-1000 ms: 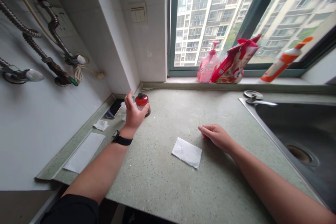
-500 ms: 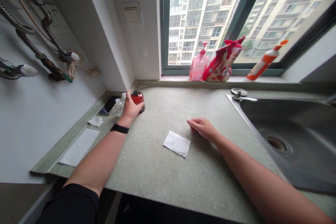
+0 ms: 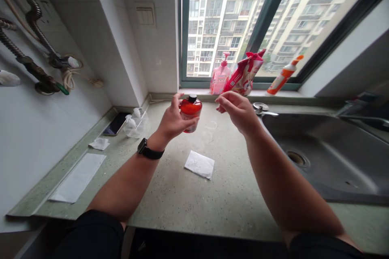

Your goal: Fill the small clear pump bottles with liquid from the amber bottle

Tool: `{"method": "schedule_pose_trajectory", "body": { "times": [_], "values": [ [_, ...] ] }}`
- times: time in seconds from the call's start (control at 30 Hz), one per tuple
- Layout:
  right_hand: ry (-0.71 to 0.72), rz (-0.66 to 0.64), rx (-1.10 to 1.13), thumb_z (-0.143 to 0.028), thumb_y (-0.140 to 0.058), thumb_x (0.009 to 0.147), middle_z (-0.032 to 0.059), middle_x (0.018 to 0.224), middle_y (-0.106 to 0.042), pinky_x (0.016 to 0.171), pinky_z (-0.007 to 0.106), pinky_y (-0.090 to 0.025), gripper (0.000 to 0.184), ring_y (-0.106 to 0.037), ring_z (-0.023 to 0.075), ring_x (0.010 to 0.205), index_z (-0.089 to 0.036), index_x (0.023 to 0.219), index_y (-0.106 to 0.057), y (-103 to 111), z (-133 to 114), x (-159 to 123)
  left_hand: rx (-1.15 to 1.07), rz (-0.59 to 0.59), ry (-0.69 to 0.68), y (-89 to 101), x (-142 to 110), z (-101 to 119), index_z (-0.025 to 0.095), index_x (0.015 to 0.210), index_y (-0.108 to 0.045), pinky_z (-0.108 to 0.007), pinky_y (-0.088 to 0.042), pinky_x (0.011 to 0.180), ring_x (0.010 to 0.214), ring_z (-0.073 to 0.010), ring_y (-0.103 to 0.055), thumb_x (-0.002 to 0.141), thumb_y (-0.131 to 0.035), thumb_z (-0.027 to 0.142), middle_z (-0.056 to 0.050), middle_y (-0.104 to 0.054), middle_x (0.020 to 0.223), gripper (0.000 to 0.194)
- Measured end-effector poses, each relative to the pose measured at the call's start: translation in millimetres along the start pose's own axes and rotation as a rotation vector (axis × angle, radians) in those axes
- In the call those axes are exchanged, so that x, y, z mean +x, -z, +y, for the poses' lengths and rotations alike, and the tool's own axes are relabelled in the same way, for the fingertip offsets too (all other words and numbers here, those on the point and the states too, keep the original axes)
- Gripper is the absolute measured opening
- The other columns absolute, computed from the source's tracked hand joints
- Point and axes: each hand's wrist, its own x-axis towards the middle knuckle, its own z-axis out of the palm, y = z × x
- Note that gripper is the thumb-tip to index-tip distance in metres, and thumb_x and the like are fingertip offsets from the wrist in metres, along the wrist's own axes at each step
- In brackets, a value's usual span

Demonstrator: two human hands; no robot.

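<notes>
My left hand (image 3: 178, 120) is wrapped round a red see-through bottle (image 3: 191, 109) with a black cap, held upright above the counter. My right hand (image 3: 235, 109) is raised to the right of the bottle, apart from it. Its fingers are curled together, and the palm side is hidden, so I cannot make out whether anything is in them. Below the two hands, a folded white paper towel (image 3: 199, 164) lies flat on the counter.
At the left lie a phone (image 3: 115, 124), a clear plastic container (image 3: 135, 125), a crumpled tissue (image 3: 99, 143) and a long white sheet (image 3: 78, 178). A steel sink (image 3: 328, 145) is at the right. On the sill stand a pink pump bottle (image 3: 220, 79), a red bag (image 3: 244, 75) and an orange-white bottle (image 3: 282, 79).
My left hand has lifted the red bottle and brought it right, away from the plastic container. My right hand has risen from the counter towards the bottle. The view has shifted rightward.
</notes>
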Motion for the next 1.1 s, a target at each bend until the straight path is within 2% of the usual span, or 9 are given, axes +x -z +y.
{"method": "schedule_pose_trajectory", "body": {
  "times": [0.1, 0.17, 0.27, 0.4, 0.63, 0.77, 0.9, 1.0, 1.1],
  "values": [
    [0.089, 0.059, -0.261, -0.072, -0.069, 0.095, 0.0016, 0.078, -0.071, 0.072, 0.035, -0.047, 0.049, -0.066, 0.0172, 0.075, -0.023, 0.09, -0.072, -11, -22, 14, -0.004, -0.028, -0.013, -16.3, -2, 4, 0.024, 0.154, -0.045, -0.045, -0.06, 0.105, 0.118, -0.0311, -0.075, 0.076, -0.099, 0.047, -0.015, -0.074, 0.134, 0.098],
    [0.1, 0.029, -0.38, -0.069, -0.07, 0.097, 0.0024, 0.08, -0.073, 0.073, 0.035, -0.046, 0.047, -0.067, 0.018, 0.075, -0.022, 0.09, -0.074, -21, -25, 17, -0.003, -0.052, -0.005, -21.6, -5, 3, 0.024, 0.155, -0.045, -0.044, -0.06, 0.102, 0.118, -0.0317, -0.076, 0.076, -0.099, 0.048, -0.016, -0.074, 0.135, 0.099],
    [0.136, -0.069, -0.484, -0.065, -0.074, 0.095, 0.0026, 0.081, -0.073, 0.075, 0.035, -0.045, 0.043, -0.064, 0.0184, 0.076, -0.023, 0.086, -0.073, -36, -18, 18, 0.027, -0.099, 0.029, -23.5, -8, -1, 0.024, 0.157, -0.043, -0.044, -0.061, 0.097, 0.111, -0.031, -0.077, 0.077, -0.097, 0.049, -0.015, -0.075, 0.132, 0.099],
    [0.157, -0.107, -0.563, -0.051, -0.083, 0.09, 0.0023, 0.084, -0.071, 0.077, 0.035, -0.042, 0.035, -0.06, 0.0186, 0.079, -0.023, 0.078, -0.067, -47, -3, 18, 0.098, -0.136, 0.085, -25.2, -11, -6, 0.023, 0.156, -0.044, -0.044, -0.06, 0.094, 0.107, -0.0313, -0.077, 0.079, -0.095, 0.048, -0.014, -0.077, 0.126, 0.095],
    [0.106, -0.073, -0.571, -0.051, -0.086, 0.088, 0.0035, 0.086, -0.072, 0.078, 0.035, -0.043, 0.035, -0.062, 0.0193, 0.08, -0.022, 0.075, -0.069, -43, 3, 15, 0.053, -0.156, 0.068, -29.3, -10, -9, 0.023, 0.15, -0.046, -0.045, -0.06, 0.097, 0.11, -0.0304, -0.076, 0.078, -0.095, 0.045, -0.016, -0.074, 0.133, 0.09],
    [0.146, -0.063, -0.521, -0.036, -0.083, 0.09, 0.0036, 0.091, -0.076, 0.081, 0.034, -0.046, 0.018, -0.067, 0.0193, 0.083, -0.022, 0.08, -0.077, -45, -2, 14, -0.019, -0.177, 0.077, -26.8, -8, -9, 0.025, 0.148, -0.045, -0.047, -0.06, 0.101, 0.112, -0.0294, -0.075, 0.077, -0.096, 0.04, -0.013, -0.074, 0.129, 0.088],
    [0.204, -0.143, -0.458, -0.03, -0.081, 0.091, 0.0039, 0.095, -0.08, 0.085, 0.035, -0.051, 0.007, -0.071, 0.0201, 0.087, -0.024, 0.09, -0.084, -42, 1, 18, -0.103, -0.207, 0.073, -24.7, -7, -12, 0.025, 0.149, -0.044, -0.048, -0.059, 0.103, 0.112, -0.0284, -0.075, 0.078, -0.095, 0.036, -0.013, -0.074, 0.128, 0.088],
    [0.216, -0.214, -0.373, -0.03, -0.08, 0.092, 0.0041, 0.1, -0.081, 0.089, 0.036, -0.055, 0.012, -0.074, 0.0208, 0.09, -0.025, 0.101, -0.085, -29, 12, 24, -0.095, -0.197, 0.062, -23.0, -6, -15, 0.026, 0.15, -0.045, -0.049, -0.059, 0.104, 0.113, -0.0287, -0.074, 0.077, -0.096, 0.035, -0.012, -0.073, 0.127, 0.09],
    [0.171, -0.151, -0.384, -0.029, -0.081, 0.089, 0.0059, 0.104, -0.081, 0.093, 0.04, -0.057, 0.029, -0.075, 0.0235, 0.097, -0.023, 0.118, -0.081, -10, 21, 30, -0.06, -0.168, 0.064, -20.8, -4, -17, 0.028, 0.151, -0.045, -0.051, -0.058, 0.106, 0.117, -0.03, -0.073, 0.075, -0.098, 0.035, -0.012, -0.071, 0.131, 0.093]
  ]
}}
